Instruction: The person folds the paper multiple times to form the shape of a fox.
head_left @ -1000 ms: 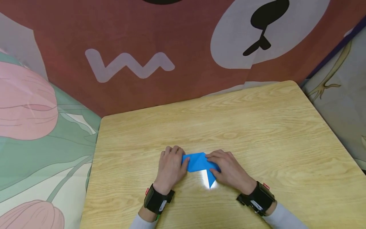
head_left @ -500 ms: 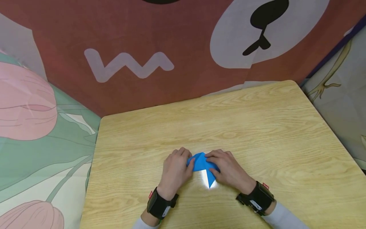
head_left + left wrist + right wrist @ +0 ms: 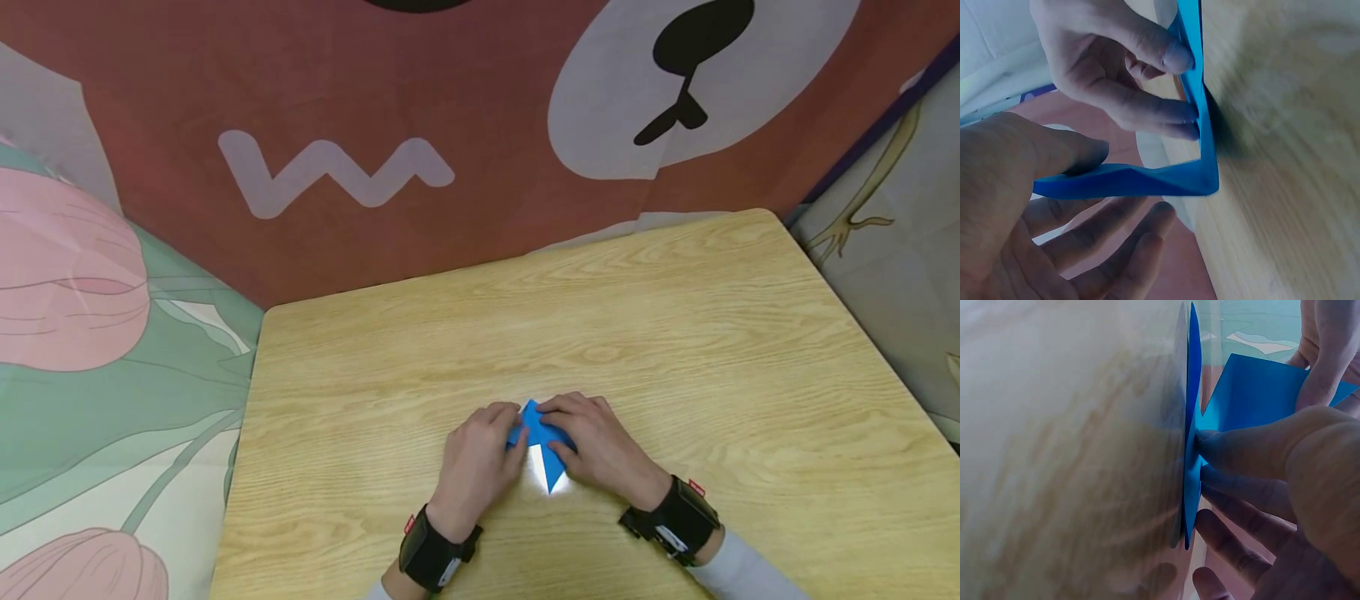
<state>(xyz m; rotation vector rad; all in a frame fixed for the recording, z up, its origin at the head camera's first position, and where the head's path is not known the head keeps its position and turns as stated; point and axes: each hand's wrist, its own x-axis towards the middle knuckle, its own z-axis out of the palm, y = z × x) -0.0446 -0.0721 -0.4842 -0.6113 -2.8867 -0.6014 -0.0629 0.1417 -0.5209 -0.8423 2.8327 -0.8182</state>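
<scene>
A folded piece of blue paper point(image 3: 552, 477) lies on the table between the two hands, one pointed corner toward the person. My left hand point(image 3: 480, 458) pinches its left part between thumb and fingers. In the left wrist view that part point(image 3: 1147, 181) stands up off the table, bent at nearly a right angle to the rest. My right hand point(image 3: 600, 442) presses the flat right part down with thumb and fingertips. In the right wrist view, the raised flap point(image 3: 1250, 394) shows beyond the right thumb point(image 3: 1241, 450). Parts of the paper are hidden under the fingers.
The wood-grain table point(image 3: 637, 317) extends behind and to both sides of the hands. A brown cloth backdrop point(image 3: 337, 242) with printed shapes rises at its far edge. Black wristbands point(image 3: 438, 550) are strapped on both wrists.
My left hand has moved right toward the right hand, lifting and bending the paper's left part over, so less of it shows. The right hand has stayed in place.
</scene>
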